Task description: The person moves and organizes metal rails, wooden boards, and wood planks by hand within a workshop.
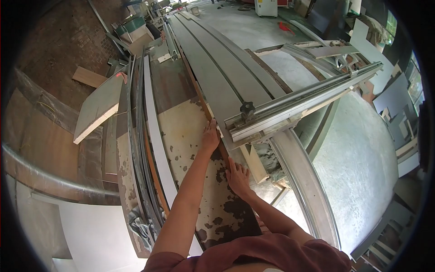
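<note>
A long, narrow brown strip point(223, 154) runs along the edge between the worn, patchy tabletop point(181, 122) and the long grey sliding table point(213, 59). My left hand point(210, 136) lies on the strip beside the near end of the sliding table, its fingers pointing forward. Nearer to me, my right hand point(237, 177) rests against the strip's right side with its fingers spread. A metal crossbar point(303, 105) with a black knob point(247, 107) stands just to the right of my left hand.
Long strips point(156, 131) lie along the table's left side. Farther left is a thick board point(99, 106). A curved metal rail point(308, 181) runs down on the right. A frame point(335, 52) with a loose panel extends at the back right. Panels lean along the right wall.
</note>
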Motion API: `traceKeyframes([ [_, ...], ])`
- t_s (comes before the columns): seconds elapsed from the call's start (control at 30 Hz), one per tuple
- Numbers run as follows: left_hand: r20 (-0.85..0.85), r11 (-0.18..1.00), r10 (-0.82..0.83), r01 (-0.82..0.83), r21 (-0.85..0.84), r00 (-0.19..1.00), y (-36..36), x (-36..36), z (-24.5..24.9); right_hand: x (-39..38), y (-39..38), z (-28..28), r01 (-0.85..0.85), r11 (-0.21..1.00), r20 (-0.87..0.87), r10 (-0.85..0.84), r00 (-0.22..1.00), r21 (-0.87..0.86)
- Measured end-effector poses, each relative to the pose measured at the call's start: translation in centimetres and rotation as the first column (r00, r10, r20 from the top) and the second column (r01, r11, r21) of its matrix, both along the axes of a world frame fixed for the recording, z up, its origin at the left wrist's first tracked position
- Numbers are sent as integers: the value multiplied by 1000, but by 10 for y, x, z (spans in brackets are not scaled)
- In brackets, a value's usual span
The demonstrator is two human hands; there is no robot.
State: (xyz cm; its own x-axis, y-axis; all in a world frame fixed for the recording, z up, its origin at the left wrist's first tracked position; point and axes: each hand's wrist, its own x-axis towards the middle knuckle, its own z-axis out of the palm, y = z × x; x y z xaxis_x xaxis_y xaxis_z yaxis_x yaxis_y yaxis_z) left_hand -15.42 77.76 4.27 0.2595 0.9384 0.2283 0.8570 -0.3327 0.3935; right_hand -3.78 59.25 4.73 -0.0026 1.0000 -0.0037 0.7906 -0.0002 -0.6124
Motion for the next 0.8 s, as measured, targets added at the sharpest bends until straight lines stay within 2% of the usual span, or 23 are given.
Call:
traceKeyframes([
  [0.8, -27, 1000, 13, -14, -18, 1000, 10, -1, 1, -3, 11, -8, 25, 999, -31, -24, 999, 23],
])
